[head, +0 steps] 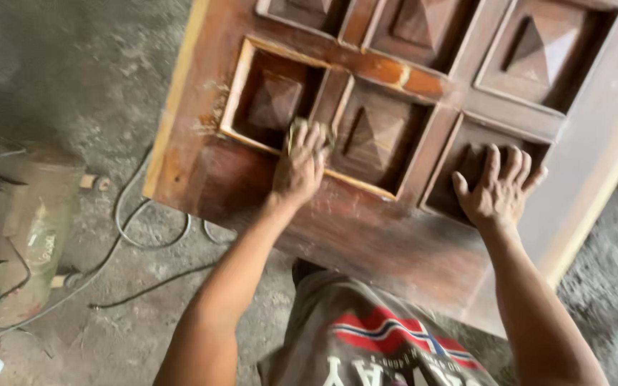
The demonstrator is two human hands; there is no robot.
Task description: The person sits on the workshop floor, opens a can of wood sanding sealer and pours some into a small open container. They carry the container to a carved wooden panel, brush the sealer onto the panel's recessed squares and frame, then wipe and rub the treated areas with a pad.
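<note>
1. Wooden door [366, 236]: a dark brown panelled slab lying flat before you, its near left corner above the floor and its far end running out of view at the top. Its left edge shows pale bare wood; its right edge slants away to the far right.
2. Your left hand [299, 166]: fingers curled down over a small tan pad [302, 129], probably folded sandpaper, though the blur leaves that unsure. The pad is pressed on the pale rail between two recessed panels, at the near edge of the left recess.
3. Your right hand [498, 189]: open, fingers spread, palm flat on the door at the lip of the right recess. It holds nothing.
4. Recessed panels [275, 100]: square wells with raised pyramid centres. The rails between them are narrow, and the pad sits tight against one well's rim.
5. Open room: bare door surface lies near you, between your two wrists; the hands are well apart.
6. Concrete floor [73, 71]: grey and dusty, to the left of the door.
7. Cables [137, 239]: loose loops on the floor just beside the door's near left corner.
8. Machine [19, 229]: a dusty greenish unit at the far left, well apart from the door.
</note>
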